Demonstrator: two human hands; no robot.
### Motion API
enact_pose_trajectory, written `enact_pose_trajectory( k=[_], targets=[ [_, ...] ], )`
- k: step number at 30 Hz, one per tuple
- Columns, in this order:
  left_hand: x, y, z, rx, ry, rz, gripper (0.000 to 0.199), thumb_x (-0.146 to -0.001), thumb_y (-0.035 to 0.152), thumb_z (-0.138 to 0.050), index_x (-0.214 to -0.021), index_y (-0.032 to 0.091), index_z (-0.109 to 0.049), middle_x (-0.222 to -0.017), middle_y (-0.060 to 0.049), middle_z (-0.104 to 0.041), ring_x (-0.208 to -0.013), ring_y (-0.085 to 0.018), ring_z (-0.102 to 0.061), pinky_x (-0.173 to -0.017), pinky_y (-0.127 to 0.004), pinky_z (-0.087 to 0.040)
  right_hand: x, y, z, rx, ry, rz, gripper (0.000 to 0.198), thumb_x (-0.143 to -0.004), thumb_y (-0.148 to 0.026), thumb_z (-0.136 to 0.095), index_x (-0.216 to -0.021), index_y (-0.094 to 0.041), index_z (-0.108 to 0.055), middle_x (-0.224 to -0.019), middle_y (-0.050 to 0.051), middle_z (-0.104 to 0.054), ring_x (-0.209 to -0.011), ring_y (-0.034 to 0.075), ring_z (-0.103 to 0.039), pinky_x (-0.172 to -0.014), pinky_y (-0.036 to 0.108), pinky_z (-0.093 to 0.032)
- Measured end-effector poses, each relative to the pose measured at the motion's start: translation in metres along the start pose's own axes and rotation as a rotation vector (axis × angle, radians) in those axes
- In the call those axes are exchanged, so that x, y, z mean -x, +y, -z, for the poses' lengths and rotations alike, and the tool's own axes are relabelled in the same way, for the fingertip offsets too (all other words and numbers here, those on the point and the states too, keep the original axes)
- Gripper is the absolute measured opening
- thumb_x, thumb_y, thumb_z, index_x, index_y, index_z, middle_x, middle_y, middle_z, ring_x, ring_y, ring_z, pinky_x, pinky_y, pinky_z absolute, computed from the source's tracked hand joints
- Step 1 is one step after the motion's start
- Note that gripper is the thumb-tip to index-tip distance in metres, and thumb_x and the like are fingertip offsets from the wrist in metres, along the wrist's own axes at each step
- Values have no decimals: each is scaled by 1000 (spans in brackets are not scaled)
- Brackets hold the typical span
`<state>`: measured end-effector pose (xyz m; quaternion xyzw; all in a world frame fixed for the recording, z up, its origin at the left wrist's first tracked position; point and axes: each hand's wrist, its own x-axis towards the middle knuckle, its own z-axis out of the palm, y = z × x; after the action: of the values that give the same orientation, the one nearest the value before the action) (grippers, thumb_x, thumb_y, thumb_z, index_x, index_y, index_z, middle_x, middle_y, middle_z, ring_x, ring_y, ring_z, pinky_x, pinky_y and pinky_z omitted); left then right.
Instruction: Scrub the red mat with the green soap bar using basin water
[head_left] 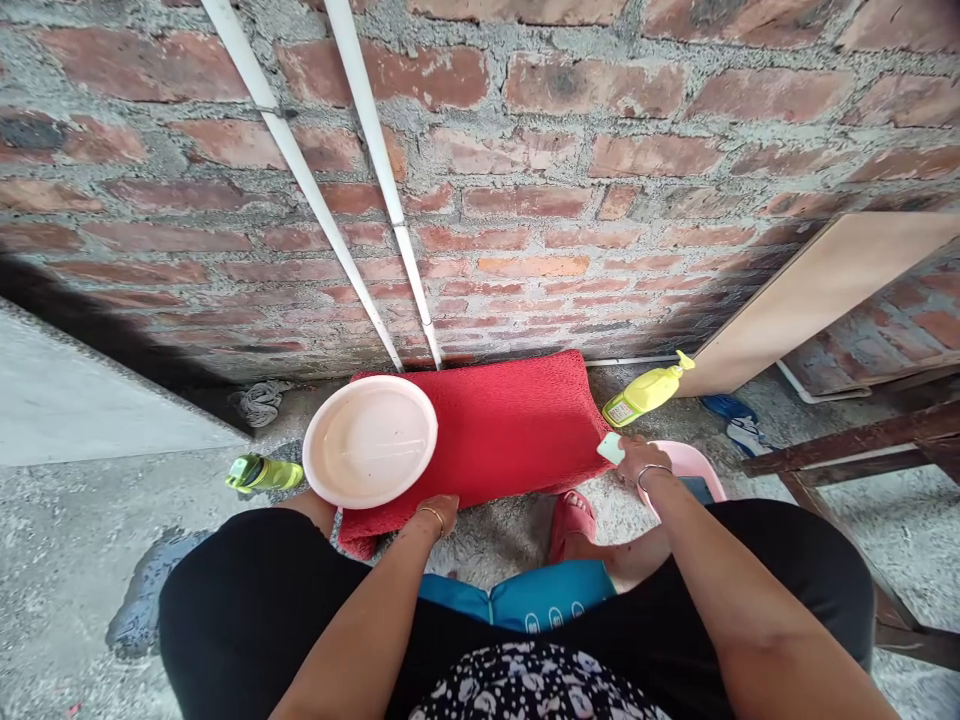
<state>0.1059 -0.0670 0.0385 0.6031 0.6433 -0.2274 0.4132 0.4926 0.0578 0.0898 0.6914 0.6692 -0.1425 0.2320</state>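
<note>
A red cloth (510, 430) covers a low bench in front of me. My left hand (444, 512) is at its front edge, with the fingers mostly hidden from view. On the left end of the cloth stands a pale pink round basin (371, 440) with clear water in it. My right hand (637, 462) grips a small pale green block (611, 448) at the right edge of the cloth; its exact kind is unclear. Just beyond that hand a yellow pump bottle (643, 394) leans to the right. Partly behind my right wrist is a pink tub (694, 456) with something dark inside.
A green bottle (262, 473) is left of the basin, near a grey rag (259, 402). Two white pipes (382, 170) run down the brick wall (570, 190). A board (817, 300) leans at right, beside a wooden frame (862, 445). A wet patch (154, 585) marks the floor.
</note>
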Motion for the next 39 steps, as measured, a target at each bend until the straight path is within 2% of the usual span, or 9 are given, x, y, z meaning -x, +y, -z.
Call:
enact_pose_trajectory(
  k=[3, 8, 11, 16, 20, 24, 27, 35, 39],
  targets=[
    [-1, 1, 3, -26, 14, 20, 32, -78, 17, -56, -109, 20, -60, -122, -11, -63, -116, -26, -56, -96, -39, -44, 12, -16, 0, 1, 32, 97, 45, -73, -19, -59, -118, -16, -56, -113, 15, -52, -101, 25, -53, -82, 35, -37],
    [5, -2, 9, -53, 42, 33, 37, -81, 20, -50, -118, 18, -55, -128, -14, -59, -120, -26, -53, -96, -38, -44, 40, -114, -25, -1, 35, 550, 47, -68, -21, -62, -114, -28, -57, -111, 5, -54, -102, 22, -51, -87, 32, -36],
    [11, -1, 12, -68, 39, 34, 36, -82, 19, -48, -117, 18, -56, -127, -13, -59, -118, -25, -54, -95, -37, -45, 51, -148, -43, 59, 10, 743, 49, -67, -17, -60, -115, -28, -57, -113, 6, -54, -107, 25, -50, -93, 39, -34],
    [11, 7, 15, -83, 43, -2, 35, -83, 20, -47, -116, 18, -57, -126, -13, -60, -116, -24, -55, -94, -37, -45, 40, -92, -52, 125, -15, 620, 54, -70, -14, -57, -123, -27, -53, -126, 11, -51, -114, 27, -49, -95, 43, -33],
    [2, 16, 14, -77, 38, -25, 35, -82, 20, -49, -116, 16, -58, -123, -15, -62, -115, -25, -56, -93, -38, -46, 28, -19, -37, 219, -80, 286, 58, -71, -11, -57, -127, -26, -51, -130, 14, -50, -116, 30, -49, -93, 44, -35],
    [-6, 18, 10, -42, 61, -18, 36, -81, 19, -50, -116, 17, -58, -122, -14, -62, -116, -24, -56, -94, -37, -45, 27, -5, -14, 240, -76, 144, 55, -71, -13, -56, -125, -22, -52, -126, 15, -52, -113, 32, -50, -87, 42, -38],
    [-9, 10, 8, -6, 91, 24, 34, -82, 20, -48, -114, 16, -59, -119, -14, -64, -115, -24, -57, -93, -36, -45, 26, -38, -2, 133, -13, 229, 51, -71, -20, -58, -122, -24, -54, -117, 10, -55, -103, 26, -54, -83, 36, -38],
    [-8, -18, 7, 98, 131, 180, 45, -80, 33, -55, -123, 21, -52, -127, -14, -59, -118, -24, -54, -94, -35, -43, 3, -191, 1, -49, 41, 568, 51, -67, -26, -62, -117, -28, -55, -113, 5, -53, -100, 21, -52, -83, 31, -38],
    [-12, -17, 8, 159, 114, 207, 52, -78, 37, -58, -126, 19, -48, -130, -15, -57, -118, -25, -54, -93, -36, -43, -16, -210, 2, -40, 22, 637, 51, -68, -24, -62, -118, -29, -54, -116, 5, -52, -103, 22, -51, -87, 33, -36]
  ],
)
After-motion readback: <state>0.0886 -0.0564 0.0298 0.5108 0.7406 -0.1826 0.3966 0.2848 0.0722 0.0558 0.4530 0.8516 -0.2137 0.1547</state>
